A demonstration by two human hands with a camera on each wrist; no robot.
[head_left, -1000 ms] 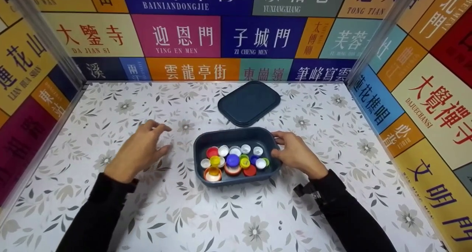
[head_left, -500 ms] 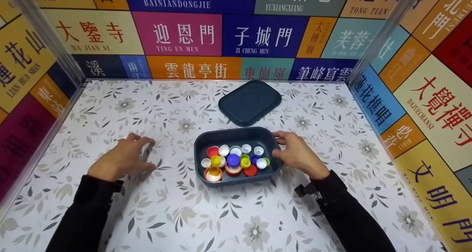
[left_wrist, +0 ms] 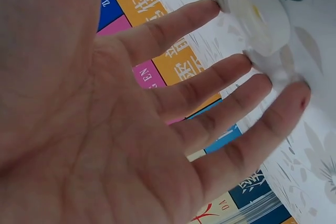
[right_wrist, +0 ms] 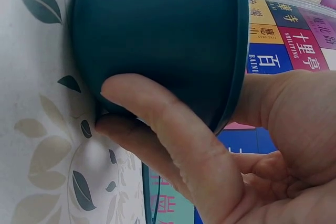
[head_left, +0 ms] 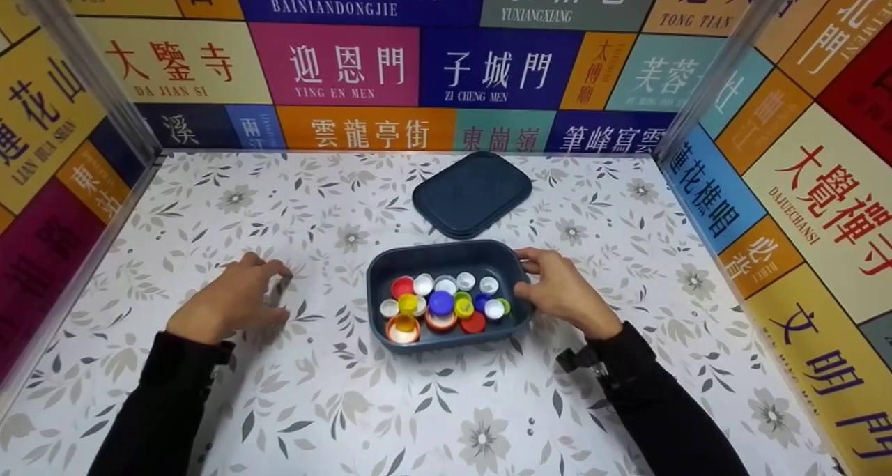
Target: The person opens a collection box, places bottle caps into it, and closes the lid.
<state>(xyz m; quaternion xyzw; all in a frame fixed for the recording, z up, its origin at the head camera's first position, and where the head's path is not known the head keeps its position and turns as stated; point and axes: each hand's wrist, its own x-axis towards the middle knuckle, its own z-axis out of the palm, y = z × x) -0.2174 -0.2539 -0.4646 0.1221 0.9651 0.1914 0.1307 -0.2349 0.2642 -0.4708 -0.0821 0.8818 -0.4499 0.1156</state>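
My right hand [head_left: 561, 291] grips the end of a dark blue plastic box [head_left: 435, 253]. In the right wrist view the fingers [right_wrist: 168, 119] lie along its outer wall, and the thumb goes behind the rim. Several bottle caps [head_left: 440, 302] in white, red, yellow, blue and green lie inside, some stacked. To the left of the box, my left hand [head_left: 226, 298] is low over the tablecloth, fingers spread and loosely bent. A white round cap [left_wrist: 262, 19] with a yellow spot stands by its index fingertip in the left wrist view; the hand mostly hides that cap from the head view.
A dark blue lid [head_left: 472, 194] lies flat behind the box. The table wears a white floral tablecloth [head_left: 348, 406]. Panels with coloured signs [head_left: 334, 65] wall in the back and both sides.
My left hand has moved left and slightly down the table, away from the box, and held still over the last half second. The right hand and the box stay put.
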